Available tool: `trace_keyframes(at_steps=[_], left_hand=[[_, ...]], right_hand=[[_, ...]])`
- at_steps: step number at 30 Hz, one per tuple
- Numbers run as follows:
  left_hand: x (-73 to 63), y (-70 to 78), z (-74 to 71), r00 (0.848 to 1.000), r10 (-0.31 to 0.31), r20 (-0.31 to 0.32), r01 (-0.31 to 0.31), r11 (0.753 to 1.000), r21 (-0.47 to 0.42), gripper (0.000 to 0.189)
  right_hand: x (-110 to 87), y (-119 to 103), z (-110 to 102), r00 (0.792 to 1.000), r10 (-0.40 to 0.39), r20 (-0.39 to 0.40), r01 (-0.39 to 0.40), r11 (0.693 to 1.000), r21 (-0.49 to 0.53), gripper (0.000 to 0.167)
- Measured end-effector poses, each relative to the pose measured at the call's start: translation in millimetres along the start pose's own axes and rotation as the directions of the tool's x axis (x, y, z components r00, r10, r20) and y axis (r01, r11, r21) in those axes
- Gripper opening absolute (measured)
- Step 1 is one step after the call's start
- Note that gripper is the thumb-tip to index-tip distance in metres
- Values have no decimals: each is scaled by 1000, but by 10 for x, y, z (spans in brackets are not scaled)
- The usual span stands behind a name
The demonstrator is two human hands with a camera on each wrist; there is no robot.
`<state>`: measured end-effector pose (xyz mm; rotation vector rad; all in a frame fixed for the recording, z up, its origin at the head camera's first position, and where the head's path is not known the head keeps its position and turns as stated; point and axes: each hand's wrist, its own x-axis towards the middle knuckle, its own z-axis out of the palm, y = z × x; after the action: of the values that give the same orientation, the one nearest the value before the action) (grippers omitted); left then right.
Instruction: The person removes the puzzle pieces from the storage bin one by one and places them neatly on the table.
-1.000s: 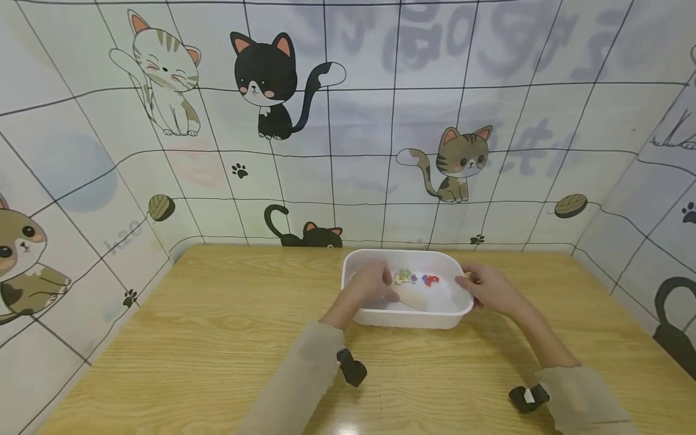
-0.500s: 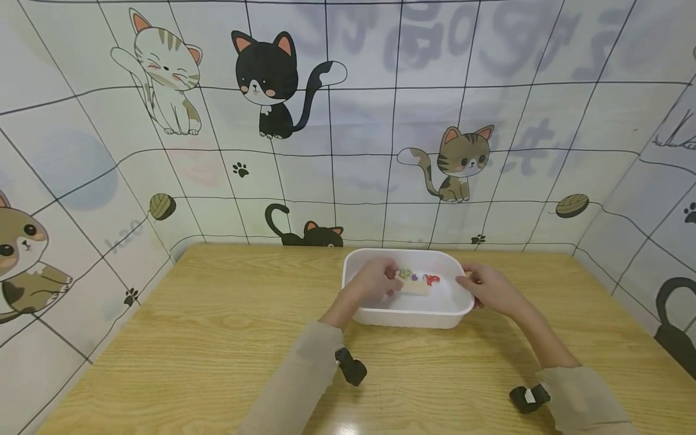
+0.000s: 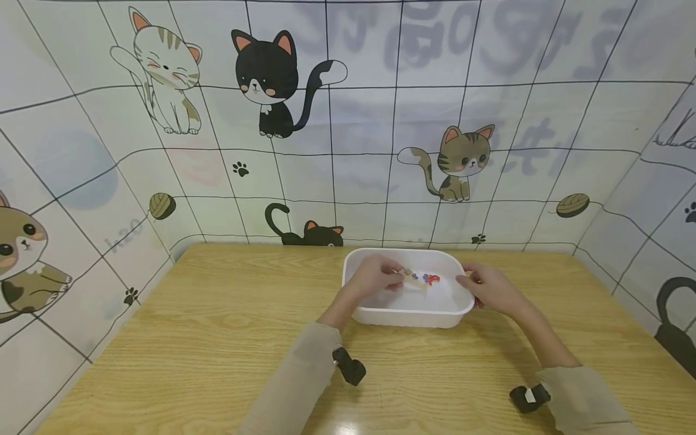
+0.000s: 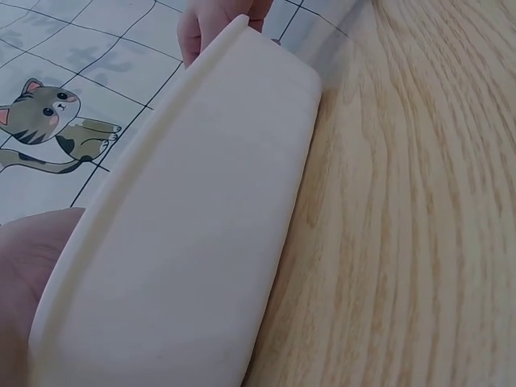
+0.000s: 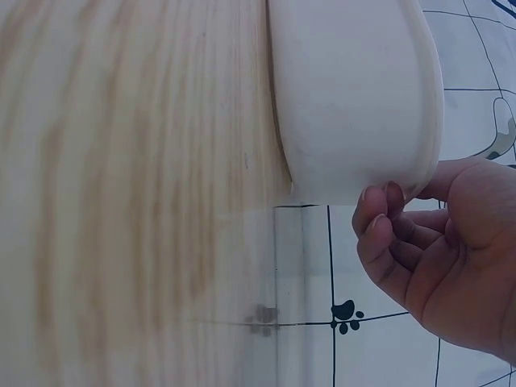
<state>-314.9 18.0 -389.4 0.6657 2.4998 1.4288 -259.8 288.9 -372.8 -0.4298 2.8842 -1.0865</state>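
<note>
A white plastic basin [image 3: 413,318] stands on the wooden table. My left hand [image 3: 375,277] reaches inside it over the left half. Its thumb and fingers pinch a thin, pale beige flat piece [image 3: 417,283], which shows nearly edge-on and is partly hidden by the fingers. Small green and purple shapes [image 3: 413,275] show beside the fingertips, and a small red and purple shape [image 3: 431,279] lies to their right. My right hand [image 3: 486,288] grips the basin's right end, thumb over the rim and fingers curled below. In the left wrist view the basin wall [image 4: 193,193] hides most of my left hand.
The wooden table [image 3: 234,338] spreads out around the basin. Behind and at both sides rises a white cloth wall [image 3: 359,181] printed with cats and grid lines. A black wrist camera [image 3: 350,367] sits on the left sleeve, another [image 3: 529,399] on the right.
My left hand has lifted and tilted the beige flat piece, moving it away from the basin's near side towards the coloured shapes. The right hand and basin have stayed in place.
</note>
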Motion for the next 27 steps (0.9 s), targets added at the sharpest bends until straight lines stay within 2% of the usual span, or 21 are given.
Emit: trace_keyframes(at_steps=[2, 9, 11, 17, 22, 27], left_hand=[[3, -3, -10, 1000, 3, -1, -3, 1000, -19, 20], [15, -13, -19, 1000, 14, 8, -14, 999, 35, 31], [24, -17, -9, 1000, 17, 2, -17, 1000, 23, 30], [45, -24, 23, 999, 2, -42, -4, 999, -40, 28], [17, -8, 0, 996, 12, -93, -15, 999, -30, 34], [-7, 21, -41, 989, 5, -151, -26, 990, -137, 22]], right_hand=[[2, 6, 0, 1000, 0, 0, 0, 1000, -2, 45], [4, 13, 0, 1000, 2, 0, -2, 1000, -4, 45], [4, 12, 2, 1000, 5, 0, -5, 1000, -5, 46], [1, 10, 4, 1000, 15, 1, -15, 1000, -1, 46], [-5, -5, 10, 999, 33, 4, -33, 999, 9, 46], [-5, -8, 16, 999, 44, -6, -44, 999, 21, 47]])
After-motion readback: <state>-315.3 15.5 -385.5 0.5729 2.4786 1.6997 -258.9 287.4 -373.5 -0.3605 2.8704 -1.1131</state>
